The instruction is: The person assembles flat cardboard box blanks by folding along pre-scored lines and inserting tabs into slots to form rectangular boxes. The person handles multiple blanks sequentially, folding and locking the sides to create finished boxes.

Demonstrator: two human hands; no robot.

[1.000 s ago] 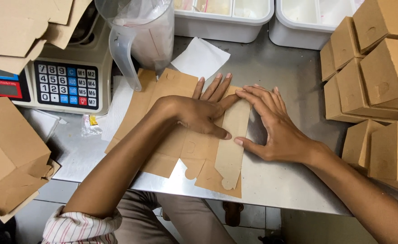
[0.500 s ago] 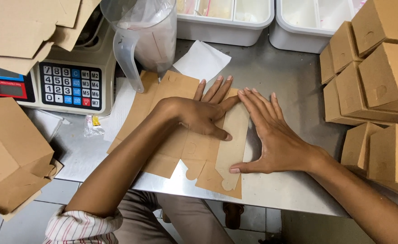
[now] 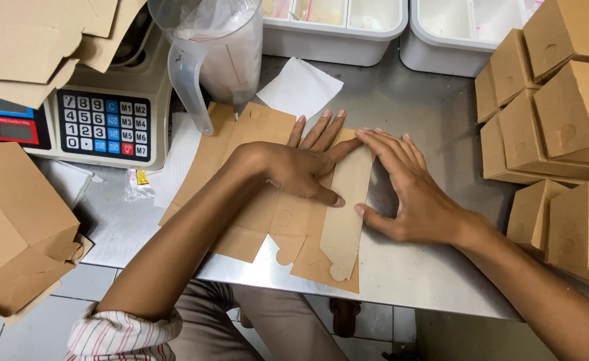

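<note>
On the steel worktop [image 3: 401, 107], a flat brown cardboard box blank [image 3: 267, 207] lay spread near the front edge. The left hand [image 3: 301, 167] pressed flat on its middle, fingers spread, gripping nothing. The right hand [image 3: 408, 190] lay open too, palm down beside the folded side flap [image 3: 344, 214], thumb touching its edge. A scale [image 3: 100, 113] and plastic jug [image 3: 214, 53] stood behind, folded boxes [image 3: 561, 100] stacked right.

Flat brown cardboard box blank [image 3: 267, 200] lies unfolded at the table's edge.
</note>
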